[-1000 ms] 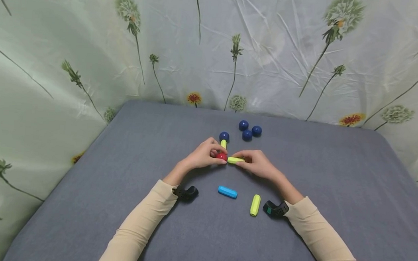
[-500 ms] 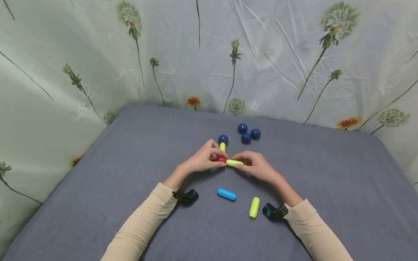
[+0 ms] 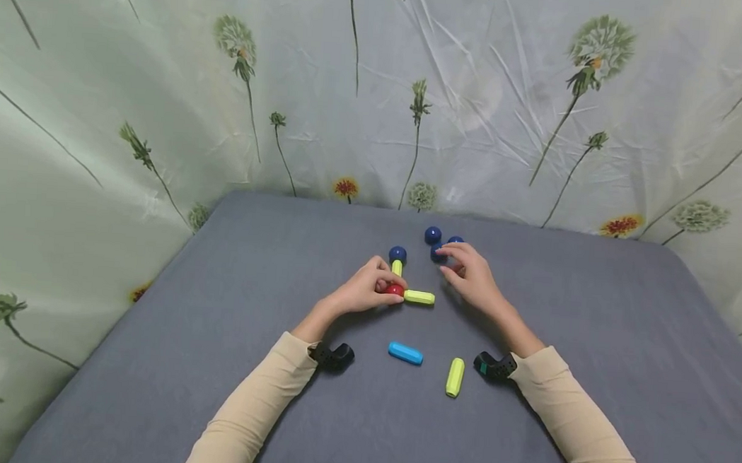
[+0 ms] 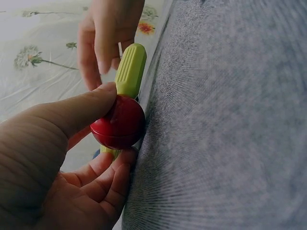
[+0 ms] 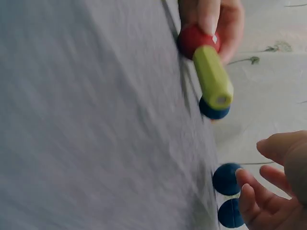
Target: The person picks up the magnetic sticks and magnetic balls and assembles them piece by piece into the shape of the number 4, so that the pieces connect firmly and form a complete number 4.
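My left hand (image 3: 367, 286) grips a glossy red ball (image 4: 120, 123) between thumb and fingers, low over the grey surface. From the ball a ribbed yellow-green rod (image 3: 419, 297) sticks out to the right, its far end free. A second yellow-green rod (image 3: 397, 268) runs from the ball away from me and meets a dark blue ball (image 3: 398, 254). My right hand (image 3: 475, 277) holds nothing; its thumb and fingers are spread apart beside a loose blue ball (image 3: 438, 253). Fingertips overlap that ball in the head view.
Two more blue balls lie close by, one blue ball (image 3: 432, 234) at the back and another blue ball (image 3: 456, 242) partly behind the right hand. Nearer me lie a bright blue rod (image 3: 405, 353) and a loose yellow-green rod (image 3: 455, 377). A flowered curtain (image 3: 327, 115) hangs behind the surface.
The right hand has let go of the yellow-green rod, which stays joined to the red ball, and has moved away and right to the blue balls. The left hand keeps its grip.
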Action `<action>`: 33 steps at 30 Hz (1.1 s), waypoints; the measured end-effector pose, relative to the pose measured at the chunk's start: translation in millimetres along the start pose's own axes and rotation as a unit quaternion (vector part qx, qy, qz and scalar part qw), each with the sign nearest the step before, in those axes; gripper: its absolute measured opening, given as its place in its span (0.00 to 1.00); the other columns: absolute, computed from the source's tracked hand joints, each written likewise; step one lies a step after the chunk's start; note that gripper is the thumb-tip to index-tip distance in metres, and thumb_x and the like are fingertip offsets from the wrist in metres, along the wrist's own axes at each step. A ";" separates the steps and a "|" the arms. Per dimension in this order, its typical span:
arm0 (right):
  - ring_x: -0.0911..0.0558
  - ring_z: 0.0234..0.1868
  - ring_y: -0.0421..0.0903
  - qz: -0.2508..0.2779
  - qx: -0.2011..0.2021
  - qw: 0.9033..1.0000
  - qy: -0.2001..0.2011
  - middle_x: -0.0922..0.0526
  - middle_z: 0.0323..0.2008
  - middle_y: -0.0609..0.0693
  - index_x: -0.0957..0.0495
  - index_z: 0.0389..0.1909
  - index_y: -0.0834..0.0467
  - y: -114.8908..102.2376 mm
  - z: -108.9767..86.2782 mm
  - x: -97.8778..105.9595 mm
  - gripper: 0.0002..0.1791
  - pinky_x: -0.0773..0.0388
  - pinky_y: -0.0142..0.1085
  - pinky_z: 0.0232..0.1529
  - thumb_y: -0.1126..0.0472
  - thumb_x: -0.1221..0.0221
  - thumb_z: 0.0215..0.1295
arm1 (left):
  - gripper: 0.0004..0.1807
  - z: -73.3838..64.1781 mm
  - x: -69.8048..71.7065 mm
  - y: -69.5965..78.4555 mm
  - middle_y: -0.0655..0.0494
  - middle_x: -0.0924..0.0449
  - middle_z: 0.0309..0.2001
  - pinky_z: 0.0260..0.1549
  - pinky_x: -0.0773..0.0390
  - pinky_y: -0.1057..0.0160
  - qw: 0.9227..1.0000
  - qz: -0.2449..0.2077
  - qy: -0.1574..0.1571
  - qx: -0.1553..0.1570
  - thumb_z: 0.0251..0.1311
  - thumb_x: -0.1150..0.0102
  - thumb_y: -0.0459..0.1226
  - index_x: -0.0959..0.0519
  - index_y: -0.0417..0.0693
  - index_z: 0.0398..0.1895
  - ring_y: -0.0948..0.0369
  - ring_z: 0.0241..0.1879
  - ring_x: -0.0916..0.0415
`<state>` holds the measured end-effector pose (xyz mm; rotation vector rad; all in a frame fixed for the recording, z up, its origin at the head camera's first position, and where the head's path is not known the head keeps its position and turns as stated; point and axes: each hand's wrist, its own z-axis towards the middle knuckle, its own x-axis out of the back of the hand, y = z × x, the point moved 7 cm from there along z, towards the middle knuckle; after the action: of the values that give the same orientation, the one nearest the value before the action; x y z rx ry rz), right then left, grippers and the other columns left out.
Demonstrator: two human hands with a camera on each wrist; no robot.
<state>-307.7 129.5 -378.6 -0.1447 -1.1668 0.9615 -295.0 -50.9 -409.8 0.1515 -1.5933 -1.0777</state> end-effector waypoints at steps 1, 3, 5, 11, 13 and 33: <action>0.20 0.33 0.50 -0.010 0.003 1.000 -0.002 0.25 0.54 0.62 0.23 0.50 0.64 1.6 2.1 0.3 0.17 0.23 0.42 0.36 0.69 0.41 0.59 | 0.14 -0.1 -0.6 0.0 0.51 0.38 0.39 0.33 0.37 0.71 1.000 -0.001 -0.001 -0.001 0.56 0.37 0.42 0.17 0.51 0.46 0.61 0.35 0.38; 0.20 0.32 0.49 -0.034 0.008 0.999 -0.017 0.27 0.57 0.62 0.25 0.53 0.64 4.3 6.5 -0.9 0.19 0.23 0.42 0.36 0.69 0.41 0.60 | 0.13 -0.1 -1.1 0.1 0.51 0.39 0.38 0.33 0.37 0.71 1.000 -0.004 -0.002 -0.001 0.56 0.37 0.41 0.17 0.51 0.45 0.61 0.35 0.38; 0.21 0.32 0.48 -0.057 0.008 0.998 -0.035 0.29 0.59 0.62 0.26 0.56 0.64 6.2 9.8 -2.6 0.21 0.24 0.42 0.36 0.68 0.41 0.60 | 0.13 0.2 -1.7 -0.5 0.51 0.39 0.38 0.33 0.37 0.71 1.000 -0.008 -0.002 0.000 0.57 0.37 0.41 0.17 0.51 0.45 0.61 0.35 0.38; 0.25 0.30 0.46 -0.099 -0.009 0.992 -0.073 0.31 0.63 0.59 0.28 0.59 0.60 9.3 15.1 -6.3 0.23 0.28 0.40 0.35 0.65 0.42 0.62 | 0.14 0.2 -1.6 -1.1 0.51 0.39 0.39 0.34 0.36 0.71 1.000 -0.009 -0.002 0.006 0.57 0.37 0.41 0.18 0.50 0.46 0.61 0.36 0.37; 0.25 0.30 0.45 -0.105 -0.012 0.991 -0.078 0.32 0.63 0.59 0.28 0.60 0.60 9.7 16.0 -7.1 0.23 0.29 0.39 0.35 0.64 0.42 0.62 | 0.14 -0.1 -1.0 -0.6 0.51 0.38 0.39 0.34 0.35 0.71 1.000 -0.008 -0.003 0.008 0.57 0.37 0.41 0.18 0.50 0.47 0.61 0.36 0.37; 0.22 0.45 0.54 -0.111 -0.010 0.990 -0.089 0.26 0.55 0.61 0.27 0.57 0.62 14.5 23.5 -14.0 0.22 0.25 0.48 0.45 0.65 0.41 0.61 | 0.14 1.5 -1.6 -4.7 0.52 0.37 0.39 0.34 0.37 0.69 1.000 -0.006 -0.006 0.016 0.56 0.37 0.42 0.18 0.52 0.46 0.60 0.38 0.38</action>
<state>-336.1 120.0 -386.4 0.0563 -1.3264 0.7767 -297.8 -51.8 -414.1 0.1767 -1.6237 -1.0653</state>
